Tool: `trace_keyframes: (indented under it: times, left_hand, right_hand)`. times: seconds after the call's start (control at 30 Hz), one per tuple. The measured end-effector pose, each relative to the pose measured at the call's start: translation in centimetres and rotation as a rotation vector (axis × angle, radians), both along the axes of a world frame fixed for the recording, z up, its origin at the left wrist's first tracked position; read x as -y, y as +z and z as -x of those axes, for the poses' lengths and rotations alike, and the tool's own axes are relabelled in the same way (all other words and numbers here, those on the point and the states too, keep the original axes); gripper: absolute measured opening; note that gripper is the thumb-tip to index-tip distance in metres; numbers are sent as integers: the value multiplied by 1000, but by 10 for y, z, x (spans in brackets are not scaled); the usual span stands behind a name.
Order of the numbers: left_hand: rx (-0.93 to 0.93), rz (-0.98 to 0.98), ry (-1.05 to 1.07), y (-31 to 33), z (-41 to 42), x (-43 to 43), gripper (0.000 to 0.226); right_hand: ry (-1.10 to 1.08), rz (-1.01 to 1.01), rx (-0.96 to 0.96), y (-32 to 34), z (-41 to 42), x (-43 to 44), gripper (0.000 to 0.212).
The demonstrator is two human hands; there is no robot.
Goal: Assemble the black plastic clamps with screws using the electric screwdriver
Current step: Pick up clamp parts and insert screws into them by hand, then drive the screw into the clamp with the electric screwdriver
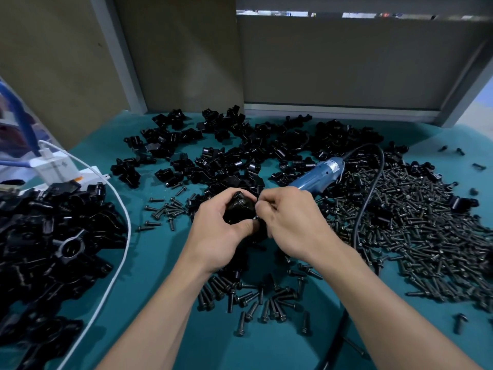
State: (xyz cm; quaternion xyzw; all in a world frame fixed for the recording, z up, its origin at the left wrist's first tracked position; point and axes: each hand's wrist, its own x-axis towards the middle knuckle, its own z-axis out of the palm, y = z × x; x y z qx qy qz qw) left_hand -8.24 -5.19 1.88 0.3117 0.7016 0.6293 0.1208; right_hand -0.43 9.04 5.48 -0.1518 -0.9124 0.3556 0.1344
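My left grip (221, 228) wraps the light, stiff clamp (237, 209) by its body, my right grip (288, 222) pinching a small, slippery screw (256, 217) at its three o'clock.

Over the teal tabletop (160, 263) the left hand (216, 231) grips a black clamp (238, 209); the right hand (288, 222) pinches its right edge; a blue screwdriver (317, 177) lies just behind the right hand; its black cord (365, 204) loops over a heap of screws (426, 236) on the right; loose clamps (240, 150) spread behind; a white cable (120, 249) curves along the left.
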Motion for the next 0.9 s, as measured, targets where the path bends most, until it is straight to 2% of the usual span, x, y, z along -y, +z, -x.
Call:
trace_keyframes:
  times: [0.13, 0.23, 0.33, 0.4, 0.5, 0.63, 0.73, 0.9]
  left_hand:
    - [-6, 37, 96, -2, 0, -1, 41]
    - [7, 69, 260, -5, 6, 4, 38]
    - [45, 59, 319, -4, 11, 7, 38]
    - [29, 74, 305, -2, 10, 7, 40]
    - [14, 117, 285, -1, 7, 7, 41]
    - [13, 122, 277, -4, 4, 9, 39]
    - [46, 91, 259, -6, 4, 14, 38]
    - [105, 54, 270, -3, 3, 12, 36]
  right_hand:
    - [-195, 173, -24, 4, -5, -9, 39]
    - [-492, 431, -52, 2, -11, -39, 27]
    - [-636, 660, -43, 0, -3, -62, 30]
    - [-687, 706, 13, 0, 12, -70, 39]
    - [-745, 630, 214, 5, 38, -73, 62]
    - [-677, 595, 440, 16, 61, -66, 56]
    - [-682, 637, 422, 21, 65, -68, 45]
    - [-767, 947, 209, 28, 41, -75, 36]
